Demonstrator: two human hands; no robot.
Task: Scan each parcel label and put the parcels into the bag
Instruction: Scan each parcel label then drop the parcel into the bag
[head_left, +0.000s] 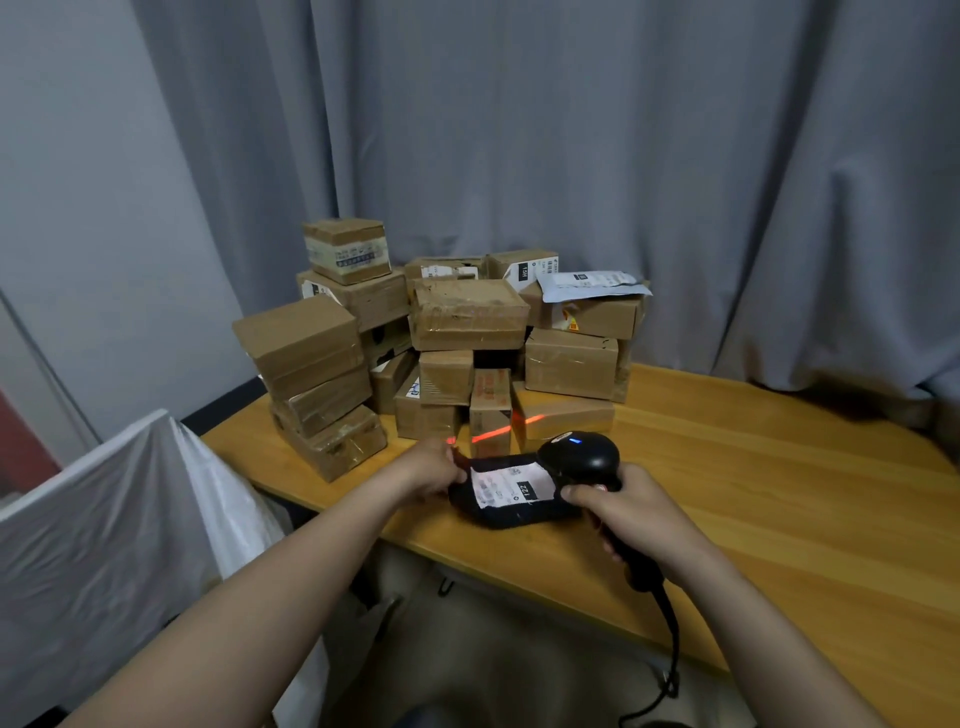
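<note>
**Black parcel held under scanner at near table edge**

The left hand (434, 467) grips the left end of a black parcel (514, 514), fingers curled around it; the fingertips are hidden behind the parcel. The right hand (618, 512) is wrapped around the handle of a black scanner (582, 457), with one finger laid along the front near the trigger. The lower handle is covered by the palm.

The parcel is at the near edge of the wooden table (753, 493), between the two hands; whether it rests on the wood or is lifted clear cannot be told. Its white label (511, 483) faces up. The scanner head overlaps the label's right end and hides it, and the print is too small to read apart from "122".

A red scan line (491, 432) falls on the low boxes just beyond the parcel, not on the label. The scanner cable (670, 639) hangs off the table edge and is cut off at the bottom of the frame.

The pile of cardboard boxes (467, 312) stands at the table's far left, close behind the hands, topped on the right by a grey mailer (592, 283). Boxes at the back are mostly hidden.

The white bag (104, 519) stands left of the table, just beside its corner; its mouth cannot be made out and its left side is cut off. Bare wood lies open to the right of the hands. A grey curtain (519, 130) closes off the back.
</note>
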